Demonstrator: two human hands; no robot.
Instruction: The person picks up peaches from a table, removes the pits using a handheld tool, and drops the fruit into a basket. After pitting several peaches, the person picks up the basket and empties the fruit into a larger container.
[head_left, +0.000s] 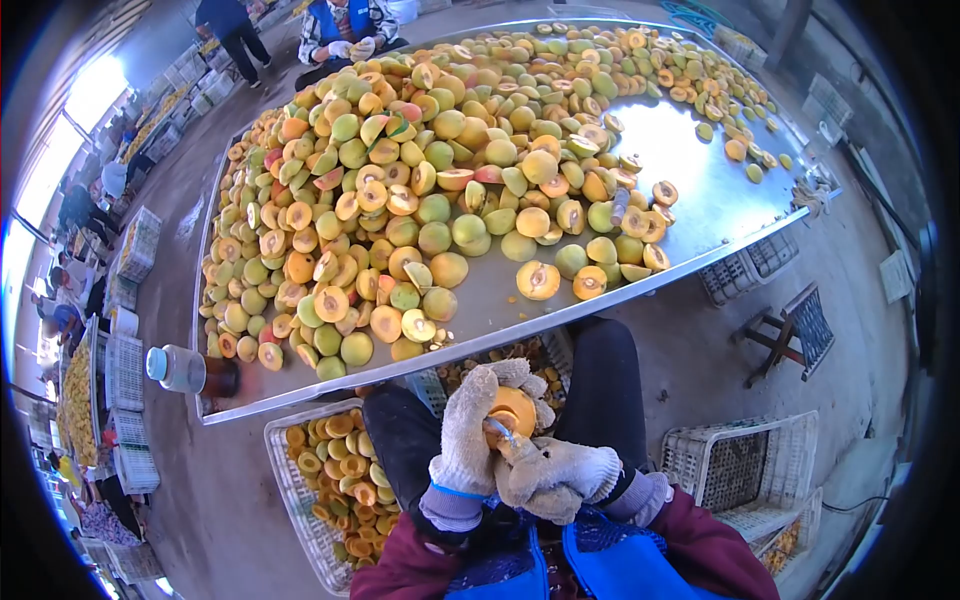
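Note:
My left hand point(468, 430), in a dirty knitted work glove, is closed around an orange-fleshed apricot half point(514, 410), its cut side toward me. My right hand point(556, 474), gloved the same way, is closed just below the fruit. From its fingers a small pitting tool point(503, 430) with a pale, shiny tip reaches to the apricot half; its handle is hidden in the glove. Both hands are above my lap, in front of the metal table point(480, 350). A large heap of apricots point(400, 200), many cut into halves, covers much of that table.
Left of my legs stands a white crate point(290, 470) of scooped halves; another crate of pieces lies under the table edge. A bottle point(190, 370) stands at the table's left corner. Crates point(745, 465) and a folding stool point(800, 330) are at right. A co-worker point(350, 30) sits opposite.

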